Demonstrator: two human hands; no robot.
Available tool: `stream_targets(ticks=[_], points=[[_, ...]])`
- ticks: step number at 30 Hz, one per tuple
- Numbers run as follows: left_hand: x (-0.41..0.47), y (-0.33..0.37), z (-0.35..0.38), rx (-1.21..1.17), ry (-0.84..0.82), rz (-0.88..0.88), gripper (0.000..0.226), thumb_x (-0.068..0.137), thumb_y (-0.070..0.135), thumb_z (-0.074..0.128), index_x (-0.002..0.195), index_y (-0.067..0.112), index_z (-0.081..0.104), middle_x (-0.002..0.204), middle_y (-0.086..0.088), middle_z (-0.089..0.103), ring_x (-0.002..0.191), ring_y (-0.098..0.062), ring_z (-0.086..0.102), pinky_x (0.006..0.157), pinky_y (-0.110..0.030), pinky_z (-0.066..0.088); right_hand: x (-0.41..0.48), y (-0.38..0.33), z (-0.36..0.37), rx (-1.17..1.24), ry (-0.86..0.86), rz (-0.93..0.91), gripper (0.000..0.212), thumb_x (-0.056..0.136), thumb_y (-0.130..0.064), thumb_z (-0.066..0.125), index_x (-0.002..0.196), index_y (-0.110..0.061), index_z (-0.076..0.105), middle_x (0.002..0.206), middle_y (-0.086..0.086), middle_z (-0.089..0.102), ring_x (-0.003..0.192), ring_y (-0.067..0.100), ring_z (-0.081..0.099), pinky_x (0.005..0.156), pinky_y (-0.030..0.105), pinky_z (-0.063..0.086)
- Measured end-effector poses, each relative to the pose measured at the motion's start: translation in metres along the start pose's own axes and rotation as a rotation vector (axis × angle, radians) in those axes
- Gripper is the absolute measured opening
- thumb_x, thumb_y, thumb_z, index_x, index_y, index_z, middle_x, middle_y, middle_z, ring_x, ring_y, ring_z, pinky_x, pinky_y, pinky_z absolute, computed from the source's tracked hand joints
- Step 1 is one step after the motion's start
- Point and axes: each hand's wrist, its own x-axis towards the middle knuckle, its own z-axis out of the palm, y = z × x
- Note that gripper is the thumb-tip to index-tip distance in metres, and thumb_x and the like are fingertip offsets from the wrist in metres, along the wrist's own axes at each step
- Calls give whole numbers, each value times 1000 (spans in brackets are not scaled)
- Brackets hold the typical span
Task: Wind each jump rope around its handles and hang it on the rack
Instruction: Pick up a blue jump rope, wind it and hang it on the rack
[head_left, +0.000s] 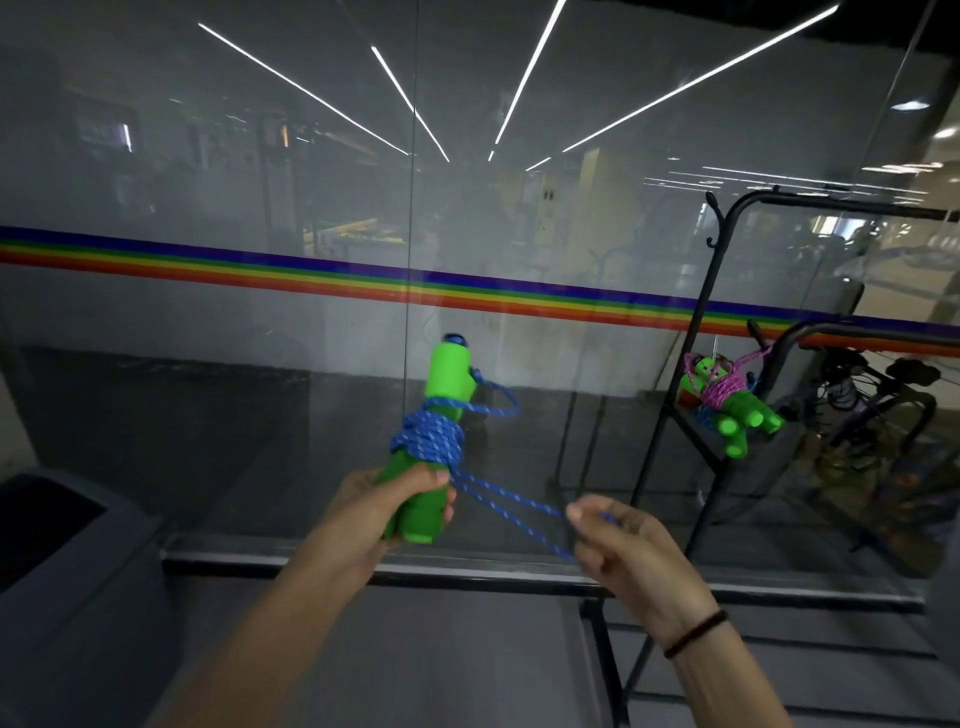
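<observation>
My left hand grips the lower ends of two green handles held together upright in front of me. A blue rope is wound in several turns around their middle. Two strands of it run down to the right into my right hand, which pinches them between thumb and fingers. A small blue loop sticks out to the right near the handles' top. On the black rack at the right hangs another bundle, green handles wrapped in pink rope.
A glass wall with a rainbow stripe stands straight ahead, with a metal rail at its base. A dark grey bin sits at the lower left. Behind the rack, at the far right, dark equipment is piled.
</observation>
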Motion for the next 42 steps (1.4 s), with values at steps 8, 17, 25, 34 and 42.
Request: stream_targets(ticks=[8, 17, 25, 34, 42], points=[[-12, 3, -2, 45, -44, 5, 13, 54, 13, 70, 63, 4, 70, 63, -13, 68, 51, -19, 64, 46, -21, 50, -19, -1, -10, 73, -105, -186, 54, 39, -33, 92, 77, -11, 60, 45, -5, 33, 37, 7, 30, 38, 16, 30], [-10, -4, 27, -310, -41, -110, 11, 71, 0, 66, 60, 4, 67, 55, -9, 63, 44, -14, 58, 45, -22, 52, -3, -4, -14, 730, 45, -217, 48, 25, -14, 93, 51, -21, 54, 41, -9, 32, 39, 5, 23, 38, 15, 22], [9, -29, 30, -625, 93, -185, 9, 86, 12, 53, 79, 8, 56, 53, -3, 62, 40, -9, 57, 46, -18, 53, 20, 13, -25, 817, 196, -124, 69, 7, -6, 91, 56, -18, 45, 41, -5, 37, 33, 8, 40, 32, 13, 29], [8, -18, 4, 177, -25, -45, 18, 65, 12, 77, 77, 1, 68, 63, -11, 67, 51, -18, 62, 48, -21, 51, 7, 10, -12, -585, -47, 125, 15, 78, -6, 70, 87, -8, 58, 56, 0, 53, 44, 6, 46, 40, 15, 31], [22, -25, 2, 525, 118, 37, 24, 55, 18, 88, 64, 4, 71, 56, -6, 68, 50, -14, 62, 52, -23, 51, -21, -45, 13, -669, -157, -278, 7, 83, -2, 62, 77, -4, 58, 54, 7, 59, 47, 9, 55, 49, 11, 40]])
